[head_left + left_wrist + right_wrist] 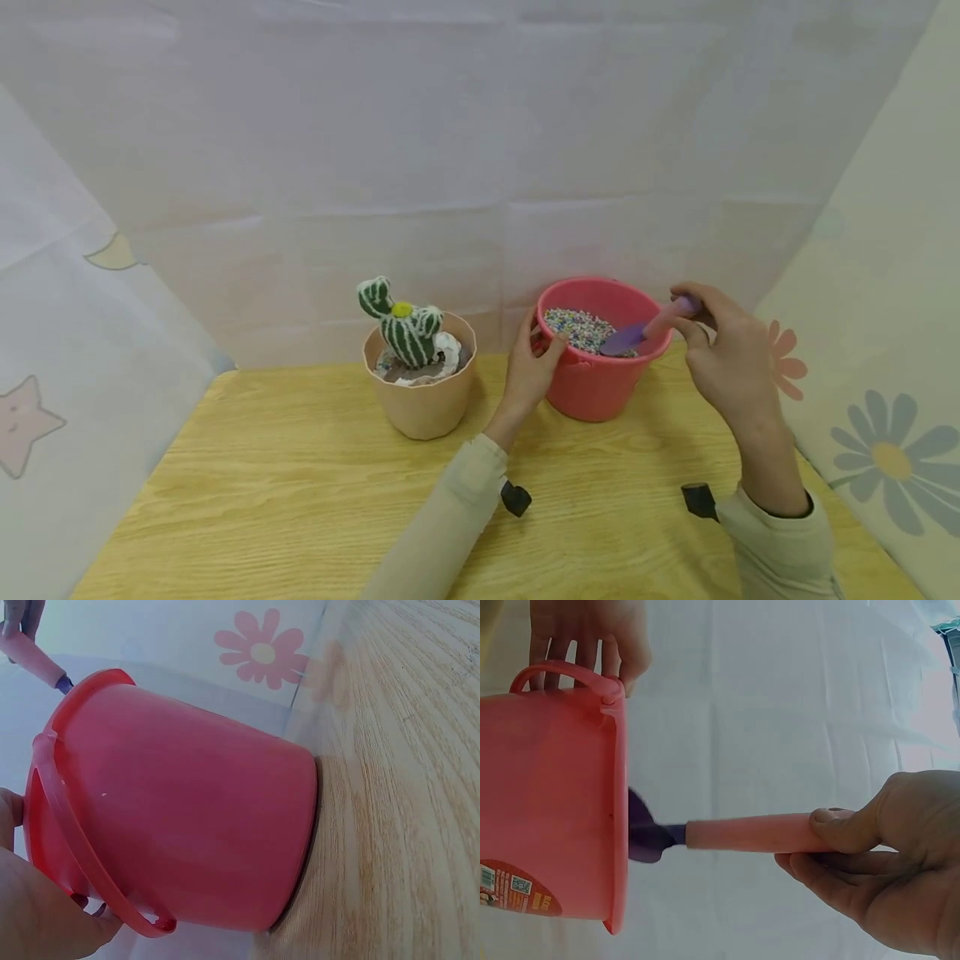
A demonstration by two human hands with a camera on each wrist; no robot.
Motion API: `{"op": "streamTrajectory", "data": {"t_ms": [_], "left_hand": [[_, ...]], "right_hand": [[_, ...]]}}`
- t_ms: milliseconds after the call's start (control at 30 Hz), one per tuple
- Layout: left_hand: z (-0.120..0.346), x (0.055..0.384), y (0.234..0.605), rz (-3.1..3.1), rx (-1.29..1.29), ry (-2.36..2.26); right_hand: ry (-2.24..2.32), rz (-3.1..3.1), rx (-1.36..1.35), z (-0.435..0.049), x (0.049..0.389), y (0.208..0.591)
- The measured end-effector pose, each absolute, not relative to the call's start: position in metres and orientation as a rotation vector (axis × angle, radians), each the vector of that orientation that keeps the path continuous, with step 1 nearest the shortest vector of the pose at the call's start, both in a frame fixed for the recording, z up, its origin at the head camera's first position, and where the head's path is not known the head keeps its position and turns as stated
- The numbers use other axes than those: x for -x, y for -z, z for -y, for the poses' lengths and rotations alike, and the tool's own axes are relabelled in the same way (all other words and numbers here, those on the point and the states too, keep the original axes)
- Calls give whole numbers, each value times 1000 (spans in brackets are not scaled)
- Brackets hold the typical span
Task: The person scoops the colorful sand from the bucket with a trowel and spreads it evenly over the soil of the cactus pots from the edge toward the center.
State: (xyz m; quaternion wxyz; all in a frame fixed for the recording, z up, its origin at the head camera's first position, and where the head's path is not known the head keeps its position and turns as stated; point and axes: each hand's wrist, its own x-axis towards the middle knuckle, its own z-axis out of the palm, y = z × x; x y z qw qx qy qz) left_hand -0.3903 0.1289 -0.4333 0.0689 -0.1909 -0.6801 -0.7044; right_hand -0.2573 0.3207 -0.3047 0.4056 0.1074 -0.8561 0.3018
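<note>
A pink bucket (592, 392) stands on the wooden table, partly filled with small multicoloured beads (579, 327). At its left side my left hand (527, 373) grips the rim, thumb at the front edge; the bucket's carrying handle (79, 836) hangs along the side by that hand. My right hand (731, 362) holds a small trowel (742, 834) by the end of its pink grip, thumb on one side and fingers on the other. The trowel's purple blade (624, 340) slants down over the bucket's right rim, its tip at the beads.
Left of the bucket stands a peach pot (423, 412) with a knitted green cactus (408, 340) in it. White sheeting (375, 167) hangs behind the table (300, 500), and panels printed with flowers (892, 458) and a star rise at the sides.
</note>
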Motion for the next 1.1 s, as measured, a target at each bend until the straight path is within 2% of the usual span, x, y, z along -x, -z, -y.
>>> {"op": "streamTrajectory", "data": {"t_ms": [567, 867, 967, 1100], "left_hand": [[-131, 393, 435, 2053, 558, 2123], [-131, 395, 436, 2017, 560, 2146], [-131, 392, 440, 2033, 557, 2150], [-131, 393, 441, 2012, 571, 2147]], "right_hand": [[-777, 2281, -146, -330, 259, 308], [-727, 2559, -77, -350, 246, 297], [-669, 2692, -93, -358, 247, 295], [-633, 2862, -255, -369, 262, 280]]}}
